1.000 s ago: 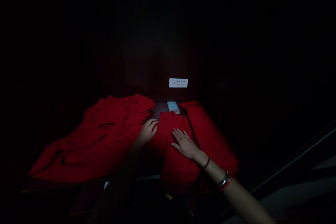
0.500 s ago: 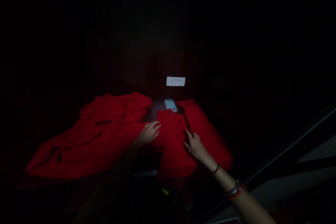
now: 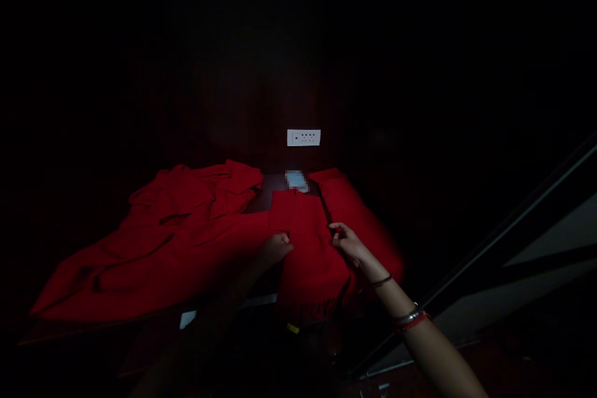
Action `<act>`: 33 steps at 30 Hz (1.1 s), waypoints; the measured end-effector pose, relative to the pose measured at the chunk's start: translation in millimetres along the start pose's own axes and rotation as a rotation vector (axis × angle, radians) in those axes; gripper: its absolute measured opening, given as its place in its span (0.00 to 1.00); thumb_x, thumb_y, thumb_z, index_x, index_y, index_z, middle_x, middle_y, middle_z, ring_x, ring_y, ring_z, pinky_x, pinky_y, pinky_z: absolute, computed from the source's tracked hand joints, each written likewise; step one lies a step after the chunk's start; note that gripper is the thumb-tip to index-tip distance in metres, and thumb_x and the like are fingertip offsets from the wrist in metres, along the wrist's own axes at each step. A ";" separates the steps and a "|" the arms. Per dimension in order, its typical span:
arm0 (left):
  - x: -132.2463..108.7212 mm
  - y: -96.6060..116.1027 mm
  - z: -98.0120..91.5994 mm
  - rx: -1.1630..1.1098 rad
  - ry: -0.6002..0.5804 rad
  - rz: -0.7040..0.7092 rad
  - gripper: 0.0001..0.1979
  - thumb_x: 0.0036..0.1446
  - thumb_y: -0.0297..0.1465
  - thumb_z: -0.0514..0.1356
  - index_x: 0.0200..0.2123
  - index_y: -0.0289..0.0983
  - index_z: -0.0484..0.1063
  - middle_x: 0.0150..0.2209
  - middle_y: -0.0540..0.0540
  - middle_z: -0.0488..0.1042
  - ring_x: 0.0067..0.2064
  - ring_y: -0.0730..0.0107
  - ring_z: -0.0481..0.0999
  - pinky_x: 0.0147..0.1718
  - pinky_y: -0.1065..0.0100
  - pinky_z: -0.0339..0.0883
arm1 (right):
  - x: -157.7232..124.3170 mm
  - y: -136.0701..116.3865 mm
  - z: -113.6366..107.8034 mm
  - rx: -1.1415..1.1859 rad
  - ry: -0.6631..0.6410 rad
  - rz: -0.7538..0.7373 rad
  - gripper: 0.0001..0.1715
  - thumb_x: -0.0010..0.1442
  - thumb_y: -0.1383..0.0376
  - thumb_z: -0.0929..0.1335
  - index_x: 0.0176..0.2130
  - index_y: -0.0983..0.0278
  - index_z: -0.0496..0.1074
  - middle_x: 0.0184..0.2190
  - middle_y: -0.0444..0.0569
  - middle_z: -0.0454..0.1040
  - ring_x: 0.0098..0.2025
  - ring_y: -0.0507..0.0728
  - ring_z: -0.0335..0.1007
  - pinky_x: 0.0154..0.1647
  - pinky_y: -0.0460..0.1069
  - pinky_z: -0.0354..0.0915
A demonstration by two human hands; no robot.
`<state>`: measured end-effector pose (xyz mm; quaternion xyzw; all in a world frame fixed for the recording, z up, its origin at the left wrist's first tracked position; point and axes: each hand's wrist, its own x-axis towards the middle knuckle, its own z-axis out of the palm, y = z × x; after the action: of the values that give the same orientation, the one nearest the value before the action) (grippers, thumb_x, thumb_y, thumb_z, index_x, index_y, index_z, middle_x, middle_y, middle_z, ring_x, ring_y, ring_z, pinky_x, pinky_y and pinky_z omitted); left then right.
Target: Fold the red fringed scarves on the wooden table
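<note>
The room is very dark, with dim light falling on a dark tabletop [image 3: 267, 191] and the wall behind it. Nearest the viewer, a metal bangle [image 3: 409, 318] and a dark band [image 3: 382, 282] circle the right forearm. A small yellow object [image 3: 293, 328] shows below the hands, just under the fringed end of a red cloth [image 3: 310, 264]. This folded cloth lies flat between the hands, its fringe on their near side and its folded part reaching beyond them. The left hand [image 3: 276, 248] is closed on the cloth's left edge; the right hand [image 3: 349, 244] has bent fingers at the right edge, though whether they grip it I cannot tell. Left of the left hand spreads a rumpled red heap [image 3: 153, 249]; just right of the right hand lies a folded red bundle [image 3: 357, 214]. Beyond both hands are a pale, blurred item [image 3: 296, 180] and, on the wall, a white socket panel [image 3: 304, 137].
</note>
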<state>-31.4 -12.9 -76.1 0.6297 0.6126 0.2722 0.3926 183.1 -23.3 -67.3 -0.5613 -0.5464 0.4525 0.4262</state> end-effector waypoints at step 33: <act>-11.0 -15.1 -4.6 0.112 0.071 0.011 0.17 0.40 0.21 0.58 0.38 0.33 0.69 0.37 0.46 0.73 0.37 0.71 0.71 0.35 0.74 0.63 | -11.4 -7.5 1.9 -0.791 0.104 -0.182 0.20 0.48 0.72 0.60 0.43 0.70 0.65 0.41 0.55 0.69 0.42 0.55 0.64 0.43 0.46 0.57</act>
<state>-44.8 -23.9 -84.6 0.6439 0.6369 0.2618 0.3335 179.6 -34.4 -59.9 -0.6535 -0.7034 0.1389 0.2426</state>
